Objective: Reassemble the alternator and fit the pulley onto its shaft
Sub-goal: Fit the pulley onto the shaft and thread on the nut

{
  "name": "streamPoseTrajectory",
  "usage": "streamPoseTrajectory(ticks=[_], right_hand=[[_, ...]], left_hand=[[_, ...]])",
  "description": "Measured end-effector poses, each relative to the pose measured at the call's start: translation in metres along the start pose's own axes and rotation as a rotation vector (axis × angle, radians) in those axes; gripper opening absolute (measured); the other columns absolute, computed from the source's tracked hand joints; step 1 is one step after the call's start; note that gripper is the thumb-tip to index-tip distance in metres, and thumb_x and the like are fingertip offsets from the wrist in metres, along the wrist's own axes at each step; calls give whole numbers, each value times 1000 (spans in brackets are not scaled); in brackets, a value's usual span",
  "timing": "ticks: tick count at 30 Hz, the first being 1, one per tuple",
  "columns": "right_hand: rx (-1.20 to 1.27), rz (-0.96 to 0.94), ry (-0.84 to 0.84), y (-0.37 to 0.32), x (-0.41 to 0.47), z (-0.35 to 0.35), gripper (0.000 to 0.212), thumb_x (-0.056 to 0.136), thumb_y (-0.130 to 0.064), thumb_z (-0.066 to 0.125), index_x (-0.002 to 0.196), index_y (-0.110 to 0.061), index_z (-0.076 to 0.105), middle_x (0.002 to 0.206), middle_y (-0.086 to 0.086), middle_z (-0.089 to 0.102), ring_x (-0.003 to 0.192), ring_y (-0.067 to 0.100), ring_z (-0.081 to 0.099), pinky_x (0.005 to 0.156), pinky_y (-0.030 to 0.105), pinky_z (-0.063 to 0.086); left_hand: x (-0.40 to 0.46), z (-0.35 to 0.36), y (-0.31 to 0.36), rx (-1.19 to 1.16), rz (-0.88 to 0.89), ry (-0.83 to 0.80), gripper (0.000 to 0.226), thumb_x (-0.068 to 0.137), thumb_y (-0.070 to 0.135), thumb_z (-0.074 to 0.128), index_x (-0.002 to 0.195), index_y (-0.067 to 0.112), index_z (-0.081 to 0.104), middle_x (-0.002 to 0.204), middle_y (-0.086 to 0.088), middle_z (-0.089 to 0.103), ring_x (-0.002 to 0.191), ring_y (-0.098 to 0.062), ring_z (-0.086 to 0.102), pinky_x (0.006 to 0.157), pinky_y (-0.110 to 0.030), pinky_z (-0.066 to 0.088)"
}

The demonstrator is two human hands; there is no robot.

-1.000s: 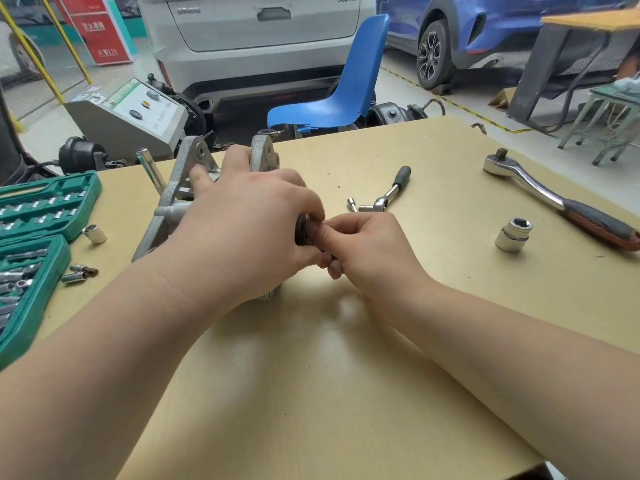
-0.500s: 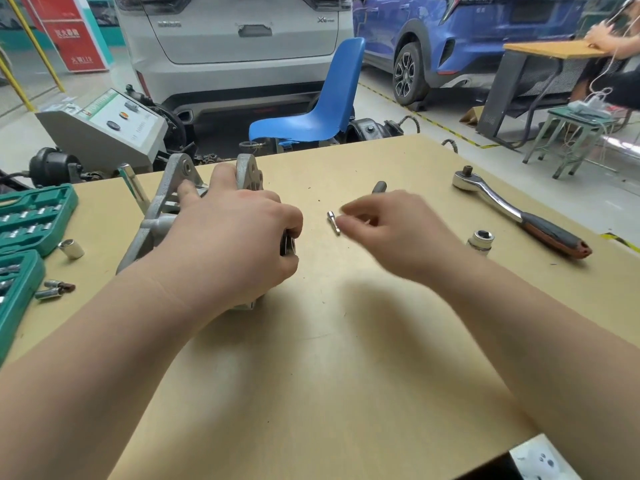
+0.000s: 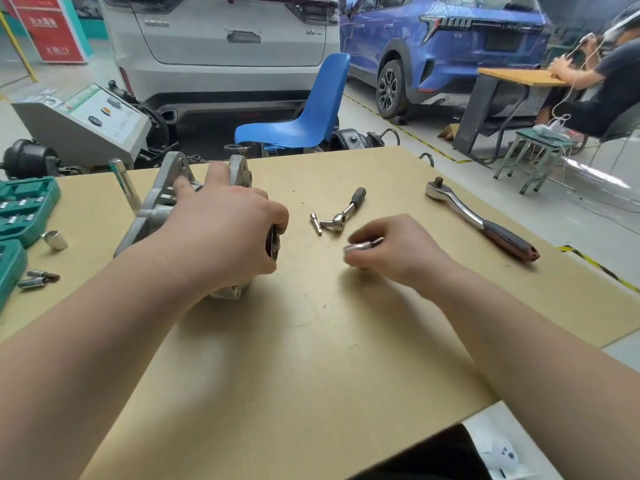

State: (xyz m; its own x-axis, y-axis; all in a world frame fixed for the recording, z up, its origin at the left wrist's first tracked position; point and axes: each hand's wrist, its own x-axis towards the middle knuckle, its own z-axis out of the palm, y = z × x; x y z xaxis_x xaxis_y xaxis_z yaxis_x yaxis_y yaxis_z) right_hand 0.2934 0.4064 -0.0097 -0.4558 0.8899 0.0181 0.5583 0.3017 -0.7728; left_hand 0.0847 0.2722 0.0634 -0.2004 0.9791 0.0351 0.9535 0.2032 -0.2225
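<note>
Steadying the alternator (image 3: 162, 206) near the bench's (image 3: 311, 375) far left corner, my left hand (image 3: 221, 237) drapes over the housing with fingers curled round its near end, where the dark pulley (image 3: 273, 242) sits at the shaft, so the body cannot roll while I work on that end. My right hand (image 3: 391, 247) pinches a silver socket (image 3: 360, 247) (blurred, so I cannot read its size) just off the pulley's side, presumably to drive the pulley nut. A small ratchet (image 3: 346, 211) lies just beyond it, mid-bench, within easy reach. The big ratchet (image 3: 481, 220) rests toward the right edge, well apart. Loose sockets (image 3: 54, 240) sit by the green case (image 3: 24, 206) at the left edge, handy for swapping.
</note>
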Motion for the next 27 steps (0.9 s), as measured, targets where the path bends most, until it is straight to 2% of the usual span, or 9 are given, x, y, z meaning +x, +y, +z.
streamPoseTrajectory(ticks=[2, 3, 6, 9, 12, 17, 22, 27], right_hand=[[381, 18, -68, -16, -3, 23, 29, 78, -7, 87, 105, -14, 79, 97, 7, 80, 84, 15, 75, 89, 31, 62], [516, 30, -91, -21, -2, 31, 34, 78, 1, 85, 109, -9, 77, 102, 10, 79, 88, 18, 76, 93, 34, 62], [675, 20, -130, -31, 0, 45, 39, 73, 7, 82, 107, -10, 77, 101, 10, 78, 95, 22, 76, 97, 38, 61], [649, -27, -114, -32, -3, 57, 38, 69, -5, 86, 104, -19, 79, 102, 10, 79, 100, 25, 75, 101, 46, 59], [569, -61, -22, -31, -5, 65, 40, 65, -20, 88, 104, -22, 79, 107, 9, 78, 106, 29, 72, 101, 50, 57], [518, -105, 10, -30, -6, 68, 34, 64, -25, 86, 97, -28, 78, 96, -1, 80, 96, 22, 75, 96, 48, 60], [495, -135, 9, -34, -5, 73, 38, 66, -26, 85, 103, -24, 79, 97, -4, 80, 97, 16, 76, 97, 46, 60], [413, -250, 35, -38, -3, 69, 32, 72, -16, 83, 100, -29, 78, 94, -2, 81, 92, 18, 77, 93, 48, 61]], left_hand=[[0, 0, 0, 4, -2, -6, 45, 92, 59, 73, 134, 52, 57, 131, 16, 62, 134, -31, 33, 111, -68, 40], [0, 0, 0, 4, -3, -9, 46, 92, 60, 73, 135, 52, 57, 132, 15, 61, 135, -32, 33, 111, -68, 39], [0, 2, 0, 9, -4, -2, 47, 91, 61, 74, 134, 52, 57, 131, 15, 61, 136, -33, 32, 110, -67, 39], [1, 3, -1, -5, -5, 12, 41, 91, 60, 74, 129, 51, 59, 125, 17, 61, 134, -32, 32, 110, -67, 40], [1, 4, -1, -13, -8, 27, 39, 91, 60, 74, 125, 49, 60, 120, 18, 60, 132, -32, 33, 109, -65, 40], [0, 5, -2, -31, -7, 51, 37, 90, 59, 74, 122, 47, 60, 117, 16, 62, 126, -31, 34, 109, -66, 40], [0, 6, -1, -120, -23, 57, 70, 85, 54, 82, 130, 49, 28, 123, 9, 69, 131, -33, 33, 114, -69, 34], [1, 4, -2, -54, -21, 45, 55, 90, 53, 78, 135, 44, 49, 130, 11, 67, 132, -32, 34, 113, -67, 37]])
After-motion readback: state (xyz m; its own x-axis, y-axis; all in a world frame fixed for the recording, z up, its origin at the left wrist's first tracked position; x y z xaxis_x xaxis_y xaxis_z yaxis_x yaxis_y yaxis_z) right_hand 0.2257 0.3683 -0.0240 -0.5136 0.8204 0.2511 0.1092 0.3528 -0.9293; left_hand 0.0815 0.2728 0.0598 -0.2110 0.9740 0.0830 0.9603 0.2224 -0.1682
